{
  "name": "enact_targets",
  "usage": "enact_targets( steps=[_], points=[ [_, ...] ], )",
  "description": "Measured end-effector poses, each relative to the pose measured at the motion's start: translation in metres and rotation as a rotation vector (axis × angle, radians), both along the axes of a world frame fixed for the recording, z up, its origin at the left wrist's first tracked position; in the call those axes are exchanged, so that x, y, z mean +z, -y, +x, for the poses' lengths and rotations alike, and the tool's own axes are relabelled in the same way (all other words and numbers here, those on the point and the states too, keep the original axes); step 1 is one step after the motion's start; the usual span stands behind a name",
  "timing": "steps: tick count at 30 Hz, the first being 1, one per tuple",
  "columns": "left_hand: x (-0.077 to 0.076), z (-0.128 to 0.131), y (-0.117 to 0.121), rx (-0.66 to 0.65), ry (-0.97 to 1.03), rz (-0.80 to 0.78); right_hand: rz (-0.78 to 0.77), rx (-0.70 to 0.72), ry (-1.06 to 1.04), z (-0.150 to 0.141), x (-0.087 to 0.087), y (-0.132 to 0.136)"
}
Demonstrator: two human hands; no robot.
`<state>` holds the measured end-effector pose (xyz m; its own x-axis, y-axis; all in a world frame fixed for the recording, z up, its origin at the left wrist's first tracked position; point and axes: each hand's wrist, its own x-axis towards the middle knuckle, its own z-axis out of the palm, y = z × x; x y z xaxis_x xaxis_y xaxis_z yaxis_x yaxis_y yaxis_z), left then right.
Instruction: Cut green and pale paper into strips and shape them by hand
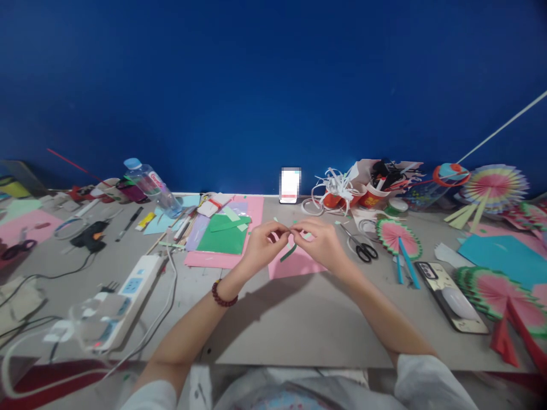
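While the left hand [265, 244] and the right hand [319, 240] are meeting above the pink sheet [299, 269], a dark green strip [289, 253] is curving below their fingertips, over that sheet; whether it is touching the paper is unclear.

Right hand: thumb and forefinger pinching nearly closed, seemingly holding the strip's upper end. Left hand: fingertips and thumb pinching likewise; whether anything is lying between them, one cannot tell.

Hazards, as judged: the strip, being narrow and light, could be slipping free if the pinch is slack, or creasing if the pressure is uneven. Scissors [365, 250] are lying right of the pink sheet, near enough that a sideways sweep could be knocking them.

Containers: an orange cup [331, 200], beyond the sheet and to its right, is holding curling white strips [335, 181]; a red cup [370, 198], farther right, is holding dark, slender items, too blurred for naming. Left of the sheet, a clear sleeve [239, 249] is enclosing green paper [224, 239]; beyond, a blue-capped bottle [152, 183] is leaning, its contents indistinct.
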<state>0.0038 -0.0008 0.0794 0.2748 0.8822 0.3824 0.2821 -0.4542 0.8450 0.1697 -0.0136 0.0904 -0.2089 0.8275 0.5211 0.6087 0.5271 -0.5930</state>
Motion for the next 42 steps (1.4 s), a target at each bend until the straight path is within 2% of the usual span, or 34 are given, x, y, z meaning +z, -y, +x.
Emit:
enact_targets(
  steps=[6, 11, 18, 31, 34, 39, 42],
  points=[
    [-0.004, 0.001, -0.002, 0.002, 0.022, -0.032, -0.024, -0.021, -0.018, -0.001, 0.001, 0.001],
    [-0.006, 0.002, -0.004, -0.002, 0.089, -0.061, -0.106, -0.008, -0.118, -0.001, 0.003, -0.001],
    [-0.005, 0.001, -0.004, -0.003, 0.074, -0.057, -0.229, 0.028, -0.222, 0.001, 0.002, -0.004],
    [-0.009, 0.005, -0.003, 0.012, 0.115, -0.067, -0.175, -0.040, -0.173, -0.002, -0.001, -0.001],
    [-0.011, 0.007, -0.003, 0.033, 0.224, -0.102, -0.277, -0.051, -0.346, 0.001, -0.006, -0.008],
    [-0.010, 0.006, -0.008, 0.086, 0.636, -0.269, -0.620, -0.028, -0.896, 0.013, -0.016, -0.034],
    [-0.008, 0.002, -0.012, 0.133, 0.811, -0.270, -0.740, -0.108, -1.205, 0.023, -0.022, -0.050]
  ],
)
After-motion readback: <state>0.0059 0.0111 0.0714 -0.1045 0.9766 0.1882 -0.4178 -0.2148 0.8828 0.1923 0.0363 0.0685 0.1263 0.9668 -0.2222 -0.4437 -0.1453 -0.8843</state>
